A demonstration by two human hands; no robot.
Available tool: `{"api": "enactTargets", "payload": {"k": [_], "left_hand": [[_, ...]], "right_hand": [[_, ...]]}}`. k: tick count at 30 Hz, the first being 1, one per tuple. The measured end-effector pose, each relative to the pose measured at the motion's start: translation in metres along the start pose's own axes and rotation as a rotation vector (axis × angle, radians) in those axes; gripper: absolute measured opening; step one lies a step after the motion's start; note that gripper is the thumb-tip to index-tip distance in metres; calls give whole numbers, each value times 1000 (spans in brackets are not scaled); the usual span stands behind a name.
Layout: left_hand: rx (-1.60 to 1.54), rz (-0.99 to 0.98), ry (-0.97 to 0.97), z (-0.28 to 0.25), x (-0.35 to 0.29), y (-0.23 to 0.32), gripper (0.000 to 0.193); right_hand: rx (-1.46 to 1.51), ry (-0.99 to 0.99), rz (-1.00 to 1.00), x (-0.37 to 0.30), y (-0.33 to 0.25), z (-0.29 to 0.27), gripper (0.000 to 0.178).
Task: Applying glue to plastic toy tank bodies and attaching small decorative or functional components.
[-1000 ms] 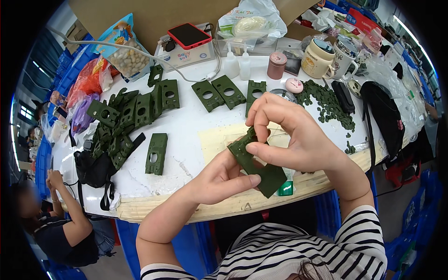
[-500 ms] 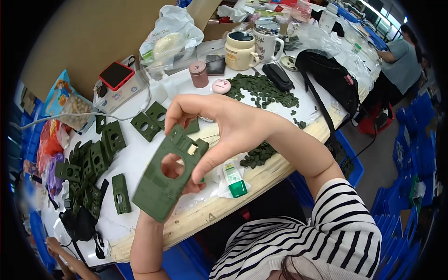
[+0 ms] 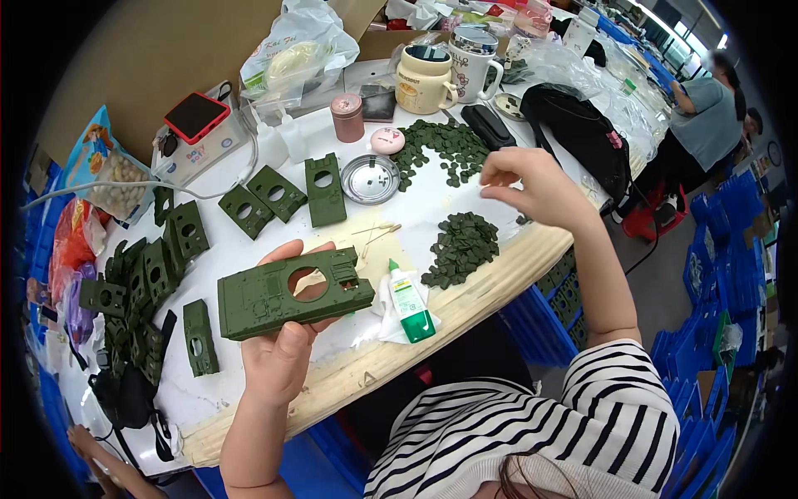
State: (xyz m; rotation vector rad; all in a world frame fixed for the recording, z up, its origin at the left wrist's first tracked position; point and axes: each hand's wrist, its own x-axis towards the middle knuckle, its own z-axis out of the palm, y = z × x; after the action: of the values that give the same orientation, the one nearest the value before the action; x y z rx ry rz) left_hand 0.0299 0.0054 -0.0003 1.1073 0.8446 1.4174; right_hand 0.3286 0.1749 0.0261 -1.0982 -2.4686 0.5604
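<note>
My left hand grips a dark green plastic toy tank hull from below, fingers behind it and thumb along its near side. A large round hole pierces its top, with a small rectangular opening at the right end. Out to the right, my right hand hovers above the table with bent fingers slightly apart; nothing shows between them. Beneath and left of it lie a heap of small dark green pieces and a looser spread of such pieces. A glue bottle with a green base rests on white tissue near the hull.
More green hulls lie at the back, with a pile of them at left. A round metal lid, a pink tin, two mugs and a black bag stand around. Cotton swabs lie mid-table.
My right hand has left the hull and swung out to the right over the small pieces. The hull, tilted up before, now lies more level in my left hand.
</note>
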Motion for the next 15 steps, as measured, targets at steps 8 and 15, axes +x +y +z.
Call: {"api": "enactTargets", "payload": {"k": [8, 15], "left_hand": [[-80, -42, -35, -5, 3, -4, 82], [-166, -58, -34, 1, 6, -1, 71]], "right_hand": [[36, -147, 230, -15, 76, -10, 10], [-65, -43, 74, -22, 57, -7, 6]]}}
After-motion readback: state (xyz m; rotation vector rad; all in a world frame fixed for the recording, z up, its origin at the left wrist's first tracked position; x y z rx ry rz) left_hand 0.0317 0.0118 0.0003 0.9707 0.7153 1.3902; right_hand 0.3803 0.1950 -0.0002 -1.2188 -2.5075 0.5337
